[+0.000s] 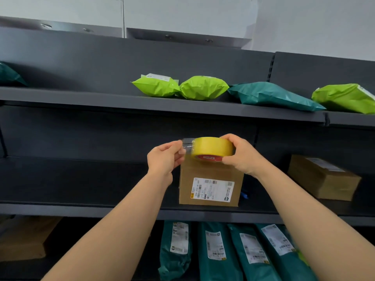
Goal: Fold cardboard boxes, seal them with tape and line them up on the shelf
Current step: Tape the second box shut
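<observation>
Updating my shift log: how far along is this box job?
Done: labelled box stands folded on the middle shelf. In hand: right hand grips the tape roll, left hand pinches its free end above the box. Left, likely: taping the top, lining up beside the other box.

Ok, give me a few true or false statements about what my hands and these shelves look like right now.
1. The right hand grips the yellow tape roll. True.
2. The left hand lies flat on the labelled box. False: it pinches the tape end pulled from the roll.
3. The labelled box stands on the middle shelf. True.
4. The top shelf holds only cardboard boxes. False: it holds lime bags and teal bags.
</observation>
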